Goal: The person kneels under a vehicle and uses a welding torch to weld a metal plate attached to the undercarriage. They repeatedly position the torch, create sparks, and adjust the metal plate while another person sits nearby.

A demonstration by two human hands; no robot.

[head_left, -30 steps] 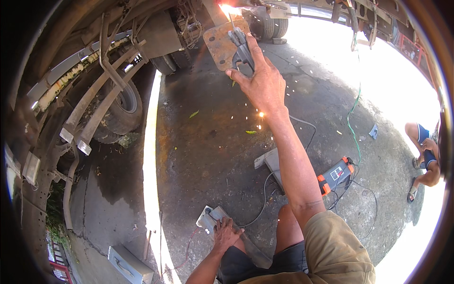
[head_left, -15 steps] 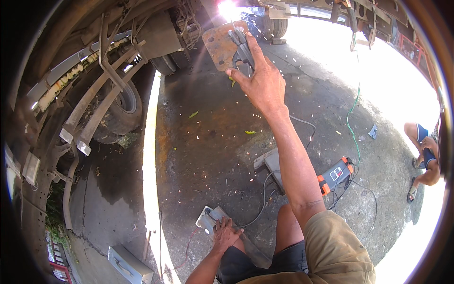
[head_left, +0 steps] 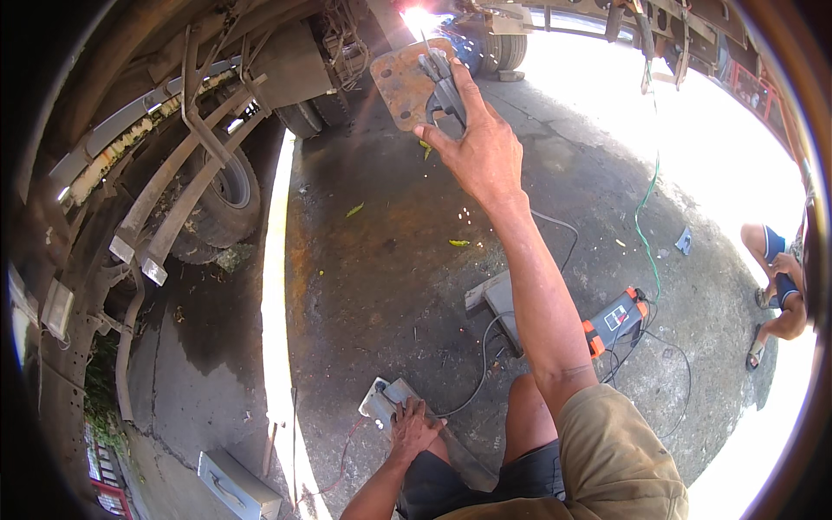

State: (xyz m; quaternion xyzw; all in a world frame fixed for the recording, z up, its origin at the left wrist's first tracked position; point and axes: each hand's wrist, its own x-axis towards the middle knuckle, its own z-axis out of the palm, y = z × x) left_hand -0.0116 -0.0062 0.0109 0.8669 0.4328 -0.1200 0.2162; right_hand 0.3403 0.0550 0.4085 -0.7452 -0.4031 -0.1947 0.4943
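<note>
My right hand (head_left: pixel 487 156) is stretched far forward, closed around a dark electrode holder (head_left: pixel 445 91). A thin rod runs up from the holder's jaws to a glaring welding arc (head_left: pixel 421 19) under the truck frame. Just behind the holder is a rusty metal plate (head_left: pixel 400 78) with holes at its corners; glare hides what joins it above. My left hand (head_left: pixel 418 431) lies over my bent left knee, fingers stretched out and slightly apart. Its fingertips reach the near end of a flat grey box-like piece (head_left: pixel 381 406) with a cable and a red wire.
Truck wheels (head_left: pixel 227 186) and leaf springs (head_left: pixel 186 204) stand left. An orange-and-grey welding machine (head_left: pixel 615 322) with cables sits right of my arm, near a grey metal piece (head_left: pixel 496 303). A metal box (head_left: pixel 238 485) lies lower left. Another person (head_left: pixel 780 277) crouches at the right edge.
Fewer sparks fly over the ground now. The arc's glare has shifted slightly right and down. Both hands have stayed almost in place.
</note>
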